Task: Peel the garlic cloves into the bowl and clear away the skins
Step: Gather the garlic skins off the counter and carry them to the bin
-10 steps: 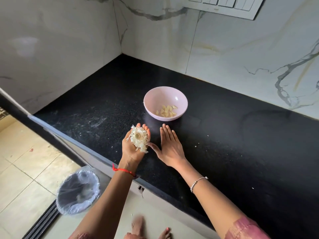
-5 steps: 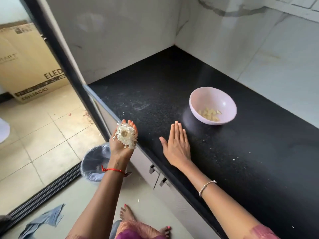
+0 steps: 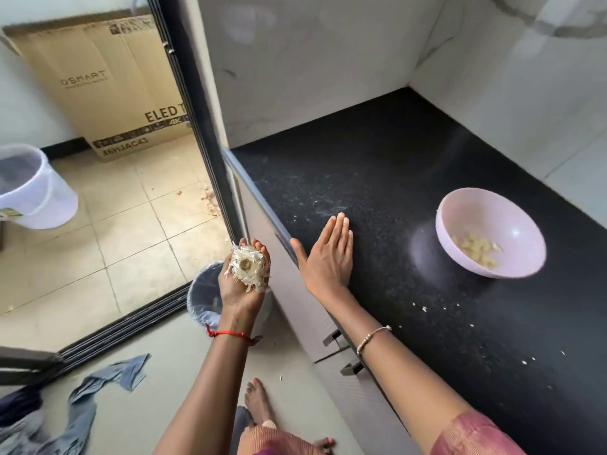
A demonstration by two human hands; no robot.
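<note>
counter black, crumb-flecked | left grip cupped round skins over bin | right grip flat on counter

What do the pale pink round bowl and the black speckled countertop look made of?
Pale pink round bowl: probably plastic or melamine, smooth semi-gloss, with soft highlight inside. Black speckled countertop: likely polished granite, with fine pale flecks and a faint bowl reflection.

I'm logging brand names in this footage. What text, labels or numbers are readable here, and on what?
"ELED T", cut off at its right: cardboard box.
"4K": same box, just below.
"46HJAC43", second digit unsure: box's bottom strip.
"SMART", with an unclear letter before it: box's upper face.
Box's top icons and the white bucket's sticker: too small to read.
</note>
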